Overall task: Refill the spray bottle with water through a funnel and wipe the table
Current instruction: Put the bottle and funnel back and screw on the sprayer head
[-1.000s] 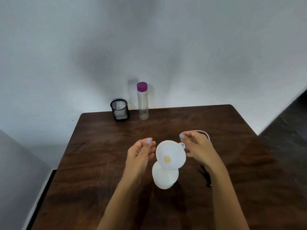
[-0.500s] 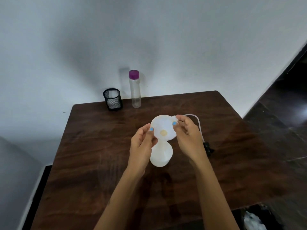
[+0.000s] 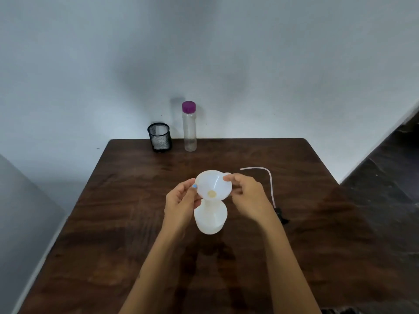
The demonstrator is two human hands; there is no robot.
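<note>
Mid-counter (image 3: 306,257), the white funnel (image 3: 213,185) stands upright, mouth up, spout down into the white bottle (image 3: 210,219). Left hand (image 3: 181,205) pinches its left rim; right hand (image 3: 247,196) pinches the tab on the right. Far edge: mesh cup (image 3: 159,137), clear purple-capped bottle (image 3: 189,126). Dark wood counter, pale wall (image 3: 204,53) behind.

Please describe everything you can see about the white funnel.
The funnel is white, slightly see-through plastic, with a wide round cone, a small tab on its far rim and a yellowish spot at the centre hole. It stands nearly upright with its spout in the neck of the white spray bottle on the table. The left hand pinches its left rim; the right hand pinches the tab.
</note>
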